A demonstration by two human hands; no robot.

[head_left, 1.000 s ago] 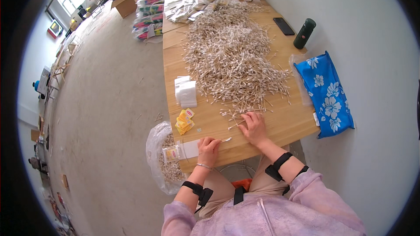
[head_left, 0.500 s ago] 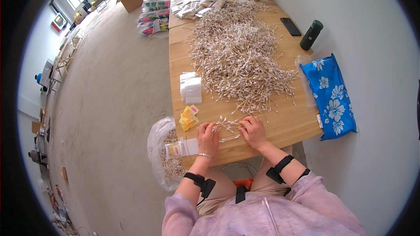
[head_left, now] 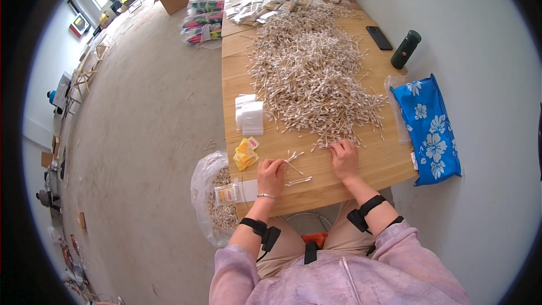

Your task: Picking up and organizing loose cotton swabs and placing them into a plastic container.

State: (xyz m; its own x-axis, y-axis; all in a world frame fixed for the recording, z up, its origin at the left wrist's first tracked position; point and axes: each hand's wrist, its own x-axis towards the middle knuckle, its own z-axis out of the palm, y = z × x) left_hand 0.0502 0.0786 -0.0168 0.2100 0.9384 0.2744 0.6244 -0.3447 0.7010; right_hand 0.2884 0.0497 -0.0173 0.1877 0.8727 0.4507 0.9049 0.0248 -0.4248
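My left hand (head_left: 271, 177) is closed near the front of the wooden table, its fingertips pinching cotton swabs (head_left: 293, 161) that fan out to the right. Just below them, a couple of swabs (head_left: 299, 181) lie side by side on the wood. At the near edge of a large heap of cotton swabs (head_left: 316, 73), my right hand (head_left: 344, 159) is closed with its fingertips on a few swabs; the exact grip is partly hidden. Left of my left hand are yellow printed cards (head_left: 245, 153) and a filled clear packet of swabs (head_left: 225, 194) at the table edge.
Clear plastic bags (head_left: 251, 118) lie on the table's left side. Filled packets (head_left: 271, 0) are piled at the far end. Along the right stand a phone (head_left: 379, 38), a dark green bottle (head_left: 406, 49) and a blue floral package (head_left: 430, 130). A bag of swabs (head_left: 204, 192) hangs beside the left edge.
My right hand has moved away from my left, up and right to the heap's edge. Fewer swabs now lie by my left hand, which has barely shifted.
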